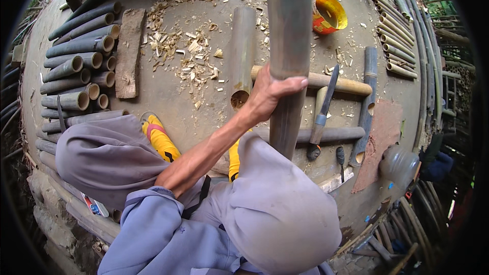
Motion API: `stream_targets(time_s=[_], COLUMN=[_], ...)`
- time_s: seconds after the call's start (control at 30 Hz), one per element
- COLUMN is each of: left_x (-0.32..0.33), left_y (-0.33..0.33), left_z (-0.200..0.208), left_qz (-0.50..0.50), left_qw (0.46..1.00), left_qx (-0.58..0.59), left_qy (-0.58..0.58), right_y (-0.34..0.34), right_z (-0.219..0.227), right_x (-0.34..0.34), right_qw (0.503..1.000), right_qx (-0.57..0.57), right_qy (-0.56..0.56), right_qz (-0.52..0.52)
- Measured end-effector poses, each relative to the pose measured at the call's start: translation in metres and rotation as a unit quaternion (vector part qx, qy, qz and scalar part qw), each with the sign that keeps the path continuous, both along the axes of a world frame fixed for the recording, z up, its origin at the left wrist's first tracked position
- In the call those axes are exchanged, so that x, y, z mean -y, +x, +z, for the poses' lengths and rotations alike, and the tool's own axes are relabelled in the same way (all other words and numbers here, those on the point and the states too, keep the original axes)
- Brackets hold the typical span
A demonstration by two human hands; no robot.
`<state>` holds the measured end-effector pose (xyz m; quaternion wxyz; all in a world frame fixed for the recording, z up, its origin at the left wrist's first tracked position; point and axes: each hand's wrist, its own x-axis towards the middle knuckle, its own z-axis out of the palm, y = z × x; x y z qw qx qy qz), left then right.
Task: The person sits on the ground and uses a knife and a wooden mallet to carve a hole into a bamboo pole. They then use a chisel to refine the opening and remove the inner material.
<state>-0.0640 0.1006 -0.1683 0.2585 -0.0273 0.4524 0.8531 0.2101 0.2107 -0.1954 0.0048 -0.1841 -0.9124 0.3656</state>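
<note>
My left hand is wrapped round a thick dark-grey bamboo tube, its thumb across the near side. The tube runs from the top edge of the view down to beside my right knee, where its lower end is hidden. My right hand is out of sight. Just left of the held tube lies another wide bamboo tube, its open end towards me. To the right, a large knife with a wooden handle rests across bamboo poles on the ground. A small black-handled tool is nearby.
Cut bamboo tubes are stacked at the left beside a rough wooden plank. Wood shavings litter the ground ahead. A yellow and red bucket stands at the far right of the tube. Thinner tubes and a clear plastic jug lie farther right.
</note>
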Motion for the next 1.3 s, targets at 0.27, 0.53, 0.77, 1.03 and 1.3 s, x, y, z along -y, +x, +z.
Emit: stream_targets(time_s=[0.27, 0.53, 0.77, 1.03, 1.3], left_x=[0.056, 0.075, 0.05, 0.038, 0.04], left_y=[-0.069, -0.04, -0.003, 0.029, 0.035], left_z=[0.091, 0.085, 0.076, 0.065, 0.054], left_qz=[0.111, 0.192, 0.251, 0.251, 0.23], left_qw=[0.952, 0.902, 0.882, 0.845, 0.841], left_qx=[-0.249, -0.362, -0.378, -0.434, -0.459], left_qy=[-0.142, -0.137, -0.128, -0.184, -0.172], right_y=[-0.155, -0.215, -0.234, -0.212, -0.197], right_z=[-0.065, -0.061, 0.085, 0.194, 0.223], right_x=[0.032, 0.06, 0.037, -0.022, -0.039], right_qw=[0.986, 0.944, 0.927, 0.895, 0.882], right_qx=[-0.125, -0.147, -0.249, -0.334, -0.342], right_qy=[0.004, -0.183, -0.237, -0.284, -0.315], right_qz=[0.111, 0.231, 0.147, 0.081, 0.073])
